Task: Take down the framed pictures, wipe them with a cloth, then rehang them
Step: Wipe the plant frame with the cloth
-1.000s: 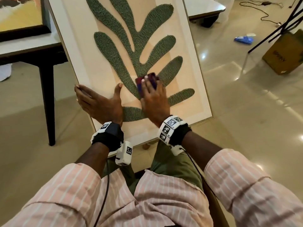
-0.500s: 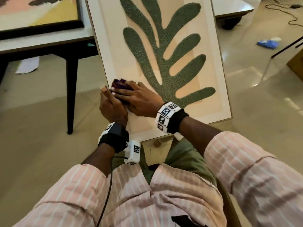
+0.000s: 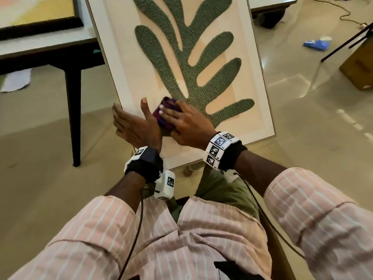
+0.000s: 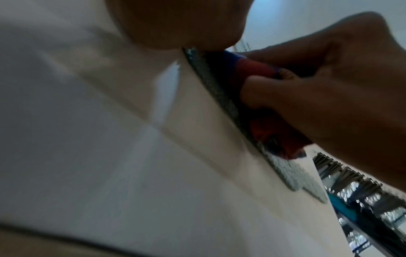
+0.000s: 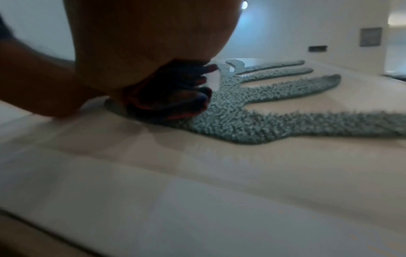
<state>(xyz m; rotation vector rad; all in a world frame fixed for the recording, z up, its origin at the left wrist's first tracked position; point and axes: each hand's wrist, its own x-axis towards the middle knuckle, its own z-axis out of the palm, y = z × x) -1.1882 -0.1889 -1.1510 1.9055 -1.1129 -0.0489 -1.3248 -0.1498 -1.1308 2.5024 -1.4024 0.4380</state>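
Note:
The framed picture (image 3: pixel 123 57), a green tufted leaf on cream under glass in a thin pale frame, stands tilted in front of my knees. My left hand (image 3: pixel 131 120) holds its left edge low down, with the thumb on the glass and the fingers over the side. My right hand (image 3: pixel 181 122) presses a bunched purple-and-red cloth (image 3: pixel 161 116) onto the glass at the leaf's stem base, right beside the left thumb. In the left wrist view the right hand's fingers (image 4: pixel 263 90) curl round the cloth (image 4: pixel 257 67). In the right wrist view the cloth (image 5: pixel 171 99) lies against the leaf (image 5: pixel 274 120).
A dark-legged table (image 3: pixel 72 110) stands at the left with another framed picture (image 3: pixel 40 21) on it. On the shiny floor lie a white paper (image 3: pixel 16 81) and a blue packet (image 3: pixel 316 44). A cardboard box (image 3: pixel 359 67) and a black stand leg (image 3: pixel 347 43) are at the right.
My right hand swept the cloth from the leaf's middle down-left to the frame's left border, then slightly back right to the stem base. The left hand stayed on the edge and its thumb straightened.

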